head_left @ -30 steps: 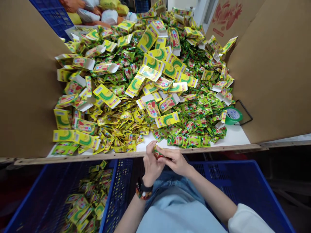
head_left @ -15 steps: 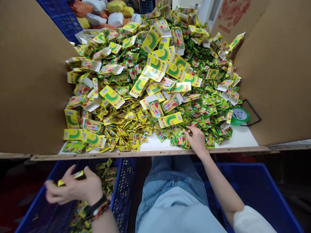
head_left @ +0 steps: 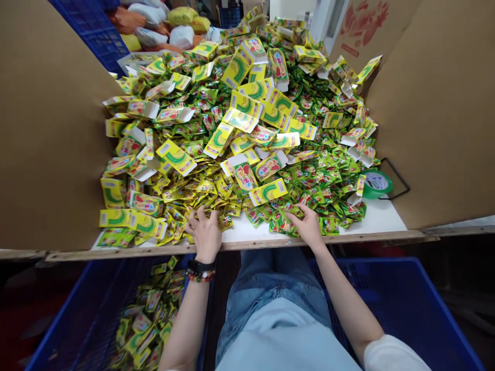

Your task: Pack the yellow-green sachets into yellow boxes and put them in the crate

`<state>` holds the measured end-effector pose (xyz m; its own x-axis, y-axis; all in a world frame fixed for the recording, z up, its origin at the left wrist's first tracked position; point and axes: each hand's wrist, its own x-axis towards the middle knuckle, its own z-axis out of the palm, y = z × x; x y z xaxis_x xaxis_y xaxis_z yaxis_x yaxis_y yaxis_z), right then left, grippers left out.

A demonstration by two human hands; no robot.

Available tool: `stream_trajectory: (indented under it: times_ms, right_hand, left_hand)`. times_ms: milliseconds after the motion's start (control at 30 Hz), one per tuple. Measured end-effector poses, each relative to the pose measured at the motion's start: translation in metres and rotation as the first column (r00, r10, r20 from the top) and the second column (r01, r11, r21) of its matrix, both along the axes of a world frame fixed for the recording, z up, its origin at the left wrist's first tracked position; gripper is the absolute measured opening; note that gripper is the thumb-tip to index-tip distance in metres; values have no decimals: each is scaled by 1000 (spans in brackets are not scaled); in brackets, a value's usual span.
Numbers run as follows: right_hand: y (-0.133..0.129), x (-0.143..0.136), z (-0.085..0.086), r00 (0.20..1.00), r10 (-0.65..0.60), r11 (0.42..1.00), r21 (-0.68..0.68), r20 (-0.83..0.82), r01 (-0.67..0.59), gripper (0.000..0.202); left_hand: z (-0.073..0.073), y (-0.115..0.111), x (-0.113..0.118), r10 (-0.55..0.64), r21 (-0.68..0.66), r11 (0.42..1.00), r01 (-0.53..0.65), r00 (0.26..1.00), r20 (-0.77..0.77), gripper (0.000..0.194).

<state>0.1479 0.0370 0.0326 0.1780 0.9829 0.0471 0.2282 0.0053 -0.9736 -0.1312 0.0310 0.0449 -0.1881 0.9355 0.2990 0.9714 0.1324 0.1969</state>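
Note:
My left hand (head_left: pixel 205 234) reaches palm down over the yellow candy sachets (head_left: pixel 181 219) at the front of the pile, its fingers bent and apart, touching the sachets. Whether a sachet is caught under the fingertips is hidden. At the table's front, my right hand (head_left: pixel 308 226) pinches a green sachet (head_left: pixel 293 210) between thumb and fingers, with more green sachets (head_left: pixel 280 225) beneath. Small yellow-and-green cardboard boxes (head_left: pixel 267 192), several with open flaps, lie on the heap just beyond both hands.
Cardboard walls (head_left: pixel 50 129) flank the table (head_left: pixel 247 226). Green tape (head_left: pixel 377 184) and a black wire frame (head_left: pixel 402 178) lie at the right. Below, a left blue crate (head_left: pixel 83 309) holds filled packs (head_left: pixel 149 319); another blue crate (head_left: pixel 410 304) stands right. Bags (head_left: pixel 181 36) are piled behind.
My left hand has come up from above the left crate to the yellow sachets; the small yellow pack it held is gone from it. My right hand stays among the green sachets.

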Motion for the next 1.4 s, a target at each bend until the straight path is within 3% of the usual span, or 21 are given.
stream_trajectory:
  times_ms: [67, 133, 233, 367, 433, 500, 567, 633, 733, 800, 900, 1067, 1133, 1200, 1233, 1300, 1400]
  right_hand:
    - [-4, -3, 4, 976, 36, 997, -64, -215, -51, 39]
    - [-8, -9, 9, 929, 104, 987, -77, -356, -140, 42]
    - [-13, -17, 18, 872, 208, 959, -85, -443, -272, 36]
    - [-18, -17, 27, 864, 161, 971, -80, -478, -225, 36]
    - [-22, -14, 30, 866, 106, 982, -87, -488, -169, 45]
    - [-26, -14, 33, 863, 105, 982, -86, -494, -168, 61]
    - [-32, -17, 35, 863, 153, 975, -69, -482, -212, 66]
    - [-36, -23, 34, 887, 183, 977, -23, -423, -212, 54]
    - [-41, -36, 27, 947, 76, 997, 44, -311, -65, 35]
    - [-42, -44, 19, 962, -18, 997, 63, -273, 36, 33]
    - [-41, -50, 9, 984, -60, 992, 98, -169, 78, 29]
    - [-32, -40, 5, 997, 25, 989, 142, 80, -36, 15]
    - [-28, -32, 9, 987, 109, 985, 122, 118, -123, 19]
    - [-26, -24, 15, 963, 209, 972, 75, 170, -224, 27]
    - [-25, -19, 18, 944, 253, 962, 49, 213, -269, 25]
    - [-25, -11, 24, 913, 266, 958, 21, 309, -286, 13]
    - [-26, 0, 30, 933, 120, 989, 44, 341, -143, 12]
  left_hand:
    - [5, 3, -2, -88, 63, 995, 81, 990, 107, 22]
    - [10, 4, 4, -233, 126, 971, 203, 923, 308, 18]
    - [13, 5, 24, -368, 165, 921, 353, 651, 664, 16]
    - [12, 1, 56, -188, 74, 921, 383, 268, 945, 49]
    - [8, -1, 68, -83, 12, 914, 406, 158, 984, 50]
    - [4, -2, 77, -32, -16, 904, 426, 105, 994, 40]
    - [0, -3, 83, -62, 20, 905, 425, 87, 994, 31]
    - [-4, -5, 89, -149, 92, 903, 420, 104, 983, 29]
    - [-7, -8, 96, -232, 154, 891, 427, 136, 963, 30]
    - [-7, -12, 100, -230, 153, 894, 421, 140, 963, 29]
    - [-4, -17, 102, -192, 130, 900, 416, 113, 975, 33]
    - [3, -17, 97, -117, 105, 816, 568, -15, 993, 51]
    - [5, -16, 97, -133, 103, 783, 614, 3, 991, 48]
    - [5, -15, 97, -188, 98, 759, 643, 72, 980, 39]
    - [5, -13, 98, -217, 98, 769, 632, 113, 970, 37]
    - [1, -6, 98, -216, 94, 853, 514, 184, 959, 40]
    - [-8, 16, 96, -53, 11, 980, 199, 210, 976, 46]
